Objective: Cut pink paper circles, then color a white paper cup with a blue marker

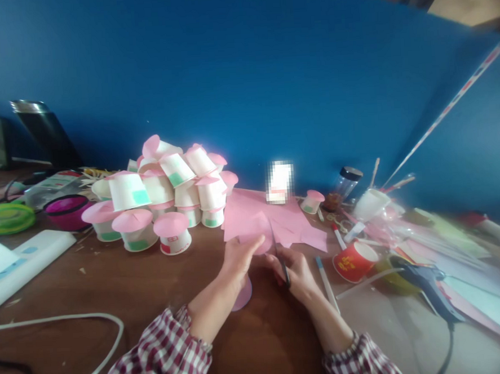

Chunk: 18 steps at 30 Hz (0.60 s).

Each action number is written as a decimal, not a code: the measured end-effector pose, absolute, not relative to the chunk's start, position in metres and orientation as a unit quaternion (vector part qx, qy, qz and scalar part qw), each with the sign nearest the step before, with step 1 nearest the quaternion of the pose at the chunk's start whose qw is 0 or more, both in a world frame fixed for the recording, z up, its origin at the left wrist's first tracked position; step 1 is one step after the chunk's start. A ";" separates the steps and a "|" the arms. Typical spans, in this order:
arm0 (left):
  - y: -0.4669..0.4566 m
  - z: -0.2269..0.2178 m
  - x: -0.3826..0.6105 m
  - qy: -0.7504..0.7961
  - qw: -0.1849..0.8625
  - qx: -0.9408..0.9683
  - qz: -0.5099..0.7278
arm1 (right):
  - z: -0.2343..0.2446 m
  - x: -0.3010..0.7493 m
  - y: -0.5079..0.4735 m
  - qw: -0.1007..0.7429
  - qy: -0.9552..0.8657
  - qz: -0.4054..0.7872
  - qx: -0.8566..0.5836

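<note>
Left hand (pixel 240 261) pinches thin, smooth pink paper piece (pixel 258 230); right hand (pixel 296 271) grips one pair of dark-handled scissors (pixel 285 270), blade right at paper's edge. One round pink disc (pixel 242 298) lies flat, half hidden by left wrist. Pink sheets (pixel 245 207) spread just beyond both hands. Left of left hand: heaped white paper cups (pixel 129 191), too overlapped to count. Right of right hand: one red cup (pixel 351 262).

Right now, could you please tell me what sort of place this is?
Probably a craft table, judging by the scissors, pink paper and piled paper cups.
</note>
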<state>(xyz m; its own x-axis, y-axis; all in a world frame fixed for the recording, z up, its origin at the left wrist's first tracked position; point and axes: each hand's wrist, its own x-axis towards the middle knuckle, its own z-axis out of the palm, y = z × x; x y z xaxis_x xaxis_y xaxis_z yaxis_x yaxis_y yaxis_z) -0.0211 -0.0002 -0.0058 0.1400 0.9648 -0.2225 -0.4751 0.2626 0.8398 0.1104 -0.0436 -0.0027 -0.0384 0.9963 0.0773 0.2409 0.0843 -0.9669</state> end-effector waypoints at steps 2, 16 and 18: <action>0.001 -0.007 -0.021 0.405 0.682 0.309 0.525 | -0.003 0.110 -0.043 0.447 -0.588 0.416 -0.531; 0.005 -0.015 -0.021 0.431 0.661 0.322 0.523 | 0.000 0.112 -0.044 0.431 -0.601 0.389 -0.549; 0.005 -0.014 -0.021 0.434 0.658 0.321 0.525 | -0.001 0.112 -0.044 0.429 -0.602 0.389 -0.550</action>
<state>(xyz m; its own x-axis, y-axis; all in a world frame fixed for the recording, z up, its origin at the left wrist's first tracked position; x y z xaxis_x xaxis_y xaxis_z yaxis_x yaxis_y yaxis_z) -0.0214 0.0050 -0.0142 0.0716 0.9696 -0.2339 -0.4131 0.2423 0.8779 0.1117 -0.0445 -0.0007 -0.0266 0.9958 0.0875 0.3290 0.0914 -0.9399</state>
